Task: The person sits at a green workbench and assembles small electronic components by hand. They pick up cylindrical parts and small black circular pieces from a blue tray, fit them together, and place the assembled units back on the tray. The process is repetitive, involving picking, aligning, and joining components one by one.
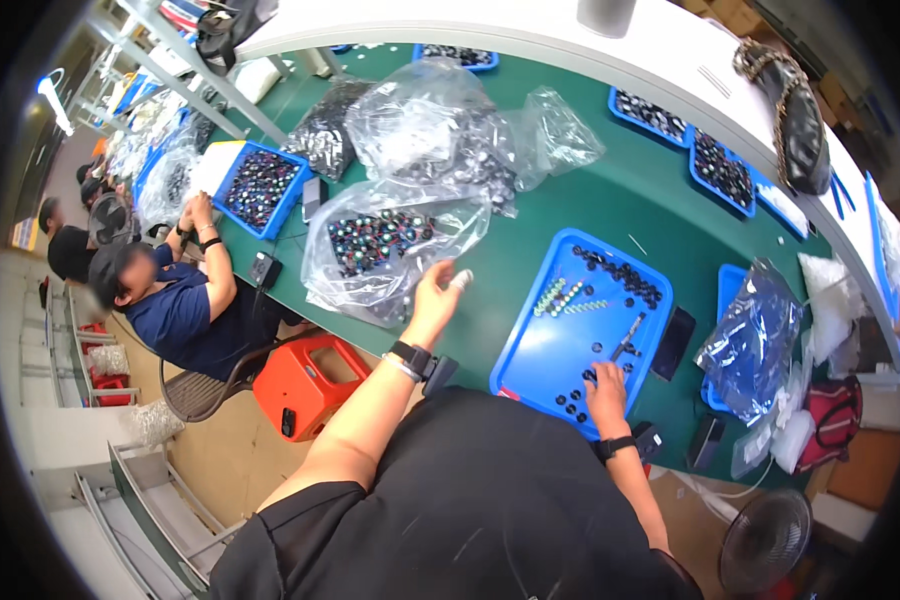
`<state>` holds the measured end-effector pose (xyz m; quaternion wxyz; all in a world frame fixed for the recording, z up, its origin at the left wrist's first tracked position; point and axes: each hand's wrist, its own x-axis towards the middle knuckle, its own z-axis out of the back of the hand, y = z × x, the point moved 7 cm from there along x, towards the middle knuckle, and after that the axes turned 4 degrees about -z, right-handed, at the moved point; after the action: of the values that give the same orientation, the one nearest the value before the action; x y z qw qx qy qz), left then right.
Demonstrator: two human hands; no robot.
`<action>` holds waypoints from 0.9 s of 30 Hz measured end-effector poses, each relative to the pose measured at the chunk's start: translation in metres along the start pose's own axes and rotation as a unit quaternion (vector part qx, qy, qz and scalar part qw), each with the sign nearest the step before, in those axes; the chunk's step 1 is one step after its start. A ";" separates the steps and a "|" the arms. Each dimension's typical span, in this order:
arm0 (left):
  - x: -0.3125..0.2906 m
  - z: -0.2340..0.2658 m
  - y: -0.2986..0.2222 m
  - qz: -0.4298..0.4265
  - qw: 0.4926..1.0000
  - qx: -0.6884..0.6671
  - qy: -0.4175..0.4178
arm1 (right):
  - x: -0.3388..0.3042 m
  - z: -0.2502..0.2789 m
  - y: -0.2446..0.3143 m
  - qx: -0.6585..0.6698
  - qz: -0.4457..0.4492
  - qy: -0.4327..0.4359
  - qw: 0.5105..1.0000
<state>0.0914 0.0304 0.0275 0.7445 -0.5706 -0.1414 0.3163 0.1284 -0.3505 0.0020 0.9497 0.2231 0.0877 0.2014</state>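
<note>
Right grip (607, 395) curls at small black pieces (590, 375) in the blue tray (535, 355), hold unclear; left grip (436, 300) hangs loosely parted, seemingly empty. Pieces look light, hard, slippery: best pinched by their edges.

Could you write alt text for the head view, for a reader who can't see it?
A person's right hand is beside small black pieces in a blue tray on a green table; the left hand is by a clear bag of shiny beads. A co-worker sits farther left.
</note>
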 end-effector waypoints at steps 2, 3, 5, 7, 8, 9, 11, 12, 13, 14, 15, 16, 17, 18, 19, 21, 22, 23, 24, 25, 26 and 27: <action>0.019 0.043 0.008 -0.026 0.991 0.040 -0.124 | 0.002 0.000 0.003 0.008 0.006 0.000 1.000; 0.026 0.060 0.004 -0.044 0.980 0.068 -0.183 | -0.001 0.000 0.001 0.007 0.002 -0.001 1.000; 0.027 0.090 -0.022 -0.085 0.931 0.220 -0.280 | 0.002 -0.003 0.003 0.003 -0.003 -0.008 1.000; 0.038 0.105 -0.008 -0.088 0.937 0.164 -0.296 | 0.001 -0.001 0.004 -0.010 -0.003 -0.008 1.000; 0.032 0.093 -0.010 -0.113 0.937 0.167 -0.284 | 0.002 0.002 0.005 -0.006 -0.003 -0.007 1.000; 0.027 0.077 -0.024 -0.141 0.938 0.168 -0.269 | 0.003 0.002 0.004 -0.003 -0.009 -0.009 1.000; 0.005 0.031 -0.039 -0.124 0.966 0.166 -0.156 | 0.003 0.000 0.000 0.005 -0.021 -0.013 1.000; 0.000 0.007 -0.017 -0.157 0.972 0.151 -0.092 | 0.004 -0.001 0.001 0.008 -0.022 -0.003 1.000; -0.012 -0.025 -0.017 -0.167 0.976 0.137 -0.010 | 0.004 0.001 -0.002 0.010 -0.025 -0.013 1.000; -0.020 -0.057 0.021 -0.088 0.993 -0.001 0.079 | 0.005 0.002 0.000 0.014 -0.020 -0.015 1.000; -0.032 -0.080 0.009 -0.114 0.977 0.091 0.153 | 0.004 0.003 -0.001 0.017 -0.022 -0.021 0.999; -0.041 -0.101 0.005 -0.100 0.962 0.125 0.219 | 0.003 0.003 -0.004 0.019 -0.040 -0.013 0.999; -0.052 -0.115 -0.007 -0.123 0.943 0.152 0.269 | 0.002 0.007 -0.003 0.027 -0.048 -0.013 0.998; -0.057 -0.128 -0.009 -0.133 0.929 0.159 0.306 | 0.002 0.011 -0.002 0.035 -0.055 -0.013 0.998; -0.061 -0.141 -0.009 -0.144 0.914 0.166 0.342 | 0.000 0.013 -0.004 0.043 -0.063 -0.013 0.997; -0.069 -0.162 -0.010 -0.195 0.882 0.214 0.373 | -0.004 0.017 -0.008 0.049 -0.078 -0.020 0.996; -0.073 -0.173 -0.011 -0.221 0.863 0.237 0.387 | -0.008 0.019 -0.010 0.054 -0.088 -0.025 0.994; -0.076 -0.182 -0.015 -0.243 0.857 0.234 0.389 | -0.011 0.021 -0.010 0.062 -0.099 -0.032 0.993; -0.079 -0.191 -0.020 -0.264 0.851 0.230 0.391 | -0.013 0.024 -0.010 0.065 -0.105 -0.031 0.992; -0.082 -0.201 -0.025 -0.286 0.845 0.226 0.392 | -0.016 0.026 -0.011 0.067 -0.108 -0.033 0.991; -0.083 -0.211 -0.028 -0.308 0.840 0.223 0.388 | -0.016 0.028 -0.011 0.070 -0.108 -0.035 0.991; -0.087 -0.222 -0.029 -0.322 0.832 0.226 0.391 | -0.018 0.028 -0.012 0.073 -0.107 -0.036 0.991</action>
<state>0.1609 -0.1978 -0.0004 0.9058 -0.3842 0.0608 -0.1678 0.1236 -0.3784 0.0225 0.9496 0.2880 0.0911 0.0836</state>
